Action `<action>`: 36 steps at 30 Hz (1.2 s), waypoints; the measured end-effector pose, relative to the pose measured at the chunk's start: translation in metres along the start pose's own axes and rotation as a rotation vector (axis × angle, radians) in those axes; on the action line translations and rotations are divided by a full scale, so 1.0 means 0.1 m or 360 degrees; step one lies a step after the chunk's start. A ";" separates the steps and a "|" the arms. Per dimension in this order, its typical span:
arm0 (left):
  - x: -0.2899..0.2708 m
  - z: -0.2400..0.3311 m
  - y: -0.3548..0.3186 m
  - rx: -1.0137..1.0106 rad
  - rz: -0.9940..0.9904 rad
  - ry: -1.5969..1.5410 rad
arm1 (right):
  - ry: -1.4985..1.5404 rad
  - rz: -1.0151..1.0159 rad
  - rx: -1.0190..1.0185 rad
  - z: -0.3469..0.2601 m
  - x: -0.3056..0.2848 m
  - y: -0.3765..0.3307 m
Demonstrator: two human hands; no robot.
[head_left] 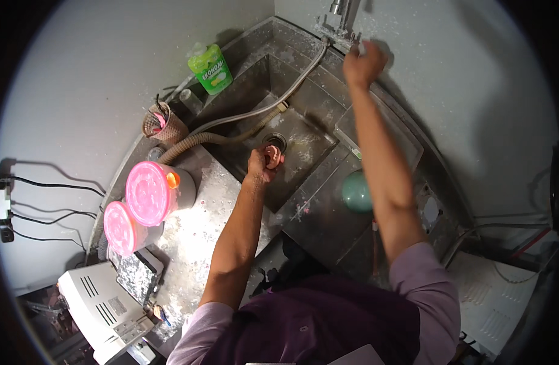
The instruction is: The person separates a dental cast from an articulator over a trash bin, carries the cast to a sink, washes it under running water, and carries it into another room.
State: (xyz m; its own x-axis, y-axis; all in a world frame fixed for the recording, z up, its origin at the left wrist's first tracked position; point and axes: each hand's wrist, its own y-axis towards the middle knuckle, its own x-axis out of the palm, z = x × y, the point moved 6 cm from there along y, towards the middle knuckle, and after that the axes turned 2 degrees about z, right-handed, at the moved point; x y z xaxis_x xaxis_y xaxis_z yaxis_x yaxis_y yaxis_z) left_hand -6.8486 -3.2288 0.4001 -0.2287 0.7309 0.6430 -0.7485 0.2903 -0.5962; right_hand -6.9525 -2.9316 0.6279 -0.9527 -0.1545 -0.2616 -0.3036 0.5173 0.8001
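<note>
Over the metal sink (316,146), near its drain (274,141), my left hand (259,163) is closed around a small pink, curved piece (272,156) that looks like a denture plate. Its fingers partly cover the piece. My right arm reaches to the far wall, where my right hand (365,64) is closed at the tap (340,30), its fingers around what seems to be the tap's handle. The grip itself is partly hidden.
A hose (303,76) and a ribbed pipe (197,139) cross the sink. Left of it stand a green pouch (211,70), a cup of tools (164,123) and two pink-lidded tubs (148,193). A green bowl (357,192) lies under my right forearm. A white machine (97,304) stands lower left.
</note>
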 end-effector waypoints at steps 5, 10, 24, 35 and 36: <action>0.19 -0.08 -0.04 -0.0081 -0.0057 -0.0038 | 0.0554 -0.0986 0.0745 -0.52 -0.57 -1.81; -0.04 0.07 0.02 0.0583 -0.0145 0.0492 | 0.0707 -0.1579 0.1138 -0.75 -0.48 -3.10; 0.12 0.92 -1.31 0.1650 -0.0368 0.2995 | 0.0382 -0.1695 0.0592 -0.36 -2.26 -1.89; -0.32 0.60 -2.51 0.0635 -0.0260 0.2378 | 0.0442 -0.1451 0.0941 -0.55 -3.93 -2.28; -0.46 0.53 -2.54 0.0365 -0.0407 0.2022 | 0.1326 -0.1458 0.1415 -0.61 -4.18 -2.45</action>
State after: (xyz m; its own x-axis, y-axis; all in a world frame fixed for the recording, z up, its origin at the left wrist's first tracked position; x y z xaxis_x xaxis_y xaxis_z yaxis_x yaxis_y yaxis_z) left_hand -6.6809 -3.3688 0.5474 0.5811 0.7753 -0.2477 -0.7997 0.4873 -0.3507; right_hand -6.4809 -3.0451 0.5743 -0.2737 -0.9514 0.1410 -0.9589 0.2585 -0.1170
